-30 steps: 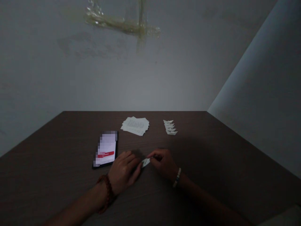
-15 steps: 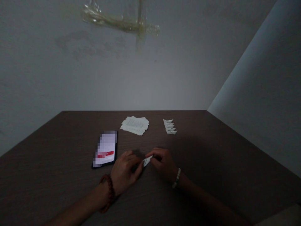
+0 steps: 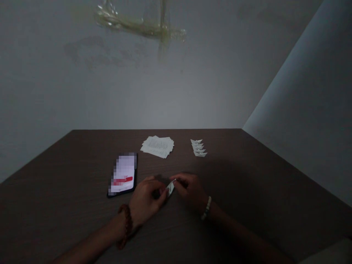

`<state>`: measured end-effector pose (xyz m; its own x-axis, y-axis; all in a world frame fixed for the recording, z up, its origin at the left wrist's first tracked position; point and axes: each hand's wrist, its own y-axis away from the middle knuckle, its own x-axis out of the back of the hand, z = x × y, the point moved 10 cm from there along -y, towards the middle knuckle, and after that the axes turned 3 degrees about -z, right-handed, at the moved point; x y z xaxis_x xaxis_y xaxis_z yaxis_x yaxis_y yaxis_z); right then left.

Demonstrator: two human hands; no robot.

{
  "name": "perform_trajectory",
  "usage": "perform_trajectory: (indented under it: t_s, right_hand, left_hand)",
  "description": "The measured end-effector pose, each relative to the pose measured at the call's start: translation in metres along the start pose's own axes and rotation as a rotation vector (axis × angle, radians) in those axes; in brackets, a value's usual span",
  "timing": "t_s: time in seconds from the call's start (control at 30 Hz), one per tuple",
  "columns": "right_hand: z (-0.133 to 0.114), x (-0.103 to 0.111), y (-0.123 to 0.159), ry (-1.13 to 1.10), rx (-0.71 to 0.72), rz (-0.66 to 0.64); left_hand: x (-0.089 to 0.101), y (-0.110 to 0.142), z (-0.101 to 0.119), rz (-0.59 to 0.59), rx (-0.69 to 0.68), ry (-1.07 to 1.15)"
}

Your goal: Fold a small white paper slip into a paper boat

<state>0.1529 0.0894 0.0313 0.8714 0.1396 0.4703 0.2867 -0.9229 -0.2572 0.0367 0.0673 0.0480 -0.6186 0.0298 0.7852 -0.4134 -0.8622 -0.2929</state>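
We're looking down on a dark wood-grain table [image 3: 68,205] set against a pale grey wall [image 3: 110,99], with crossed strips of glossy tape [image 3: 143,29] stuck up high. Out on the matte tabletop sit a loose stack of paper slips [image 3: 157,147] and, just to its right, a tidy column of small white paper boats [image 3: 198,148]. A phone [image 3: 122,174] lies left of centre, its bright screen blurred apart from a red bar. Near the table's front, a small folded paper [image 3: 171,187] sits between our two hands: the right hand [image 3: 191,190] pinches it with fingers pressed together, and the left hand [image 3: 145,198] closes on its lower end. Beads circle both wrists.
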Motion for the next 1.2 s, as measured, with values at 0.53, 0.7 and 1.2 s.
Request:
perform_trajectory:
  t_s: [0.53,0.7,1.2]
  right_hand:
    - [0.002,-0.007,0.004,-0.151,-0.018,-0.018]
    - [0.000,-0.012,0.005,-0.233,0.003,-0.074]
    - [-0.004,0.003,0.004,-0.038,0.056,0.079]
  left_hand:
    - [0.007,-0.001,-0.008,0.028,0.115,0.137]
    - [0.005,0.001,-0.019,0.037,0.183,0.211]
    - [0.003,0.000,-0.016,0.014,0.179,0.176]
